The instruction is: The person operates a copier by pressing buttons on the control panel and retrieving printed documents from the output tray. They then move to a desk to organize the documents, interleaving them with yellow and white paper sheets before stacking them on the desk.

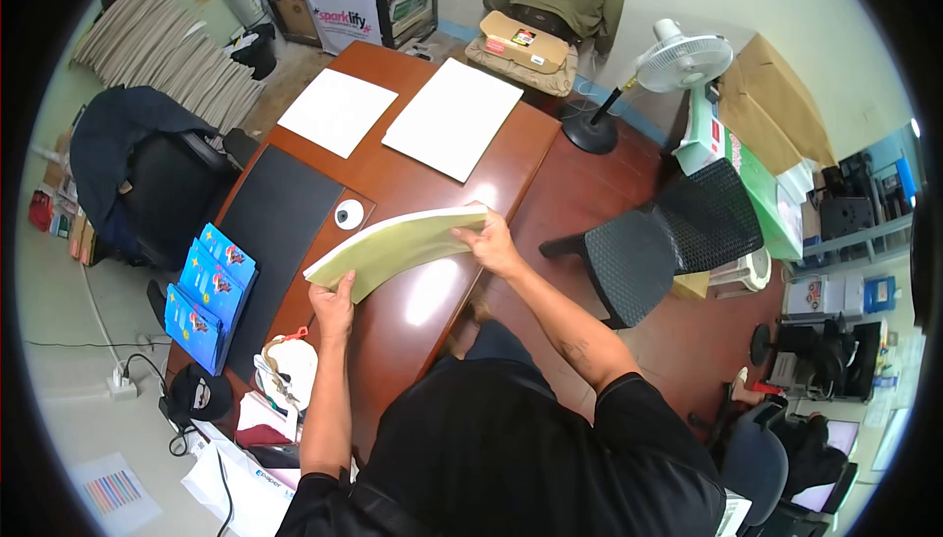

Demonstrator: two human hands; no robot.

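A stack of paper sheets (408,249), pale yellow-green on the side facing me and white along its top edge, is held up over the desk in a curved bend. My left hand (334,309) grips its left end, with the thumb on the near face. At the right end, my right hand (487,242) pinches the stack, thumb also on the near face. Beyond it on the desk lie a thick white paper stack (454,119) and, to its left, another white paper pile (337,112). A round white disc with a black centre (349,214) sits just behind my left hand.
The brown desk (511,159) carries a black desk mat (280,208). Blue printed booklets (209,296) stand at the left edge, near a white bag (287,370). A black chair (653,242) and a standing fan (683,57) are to the right. Another person (810,449) sits at lower right.
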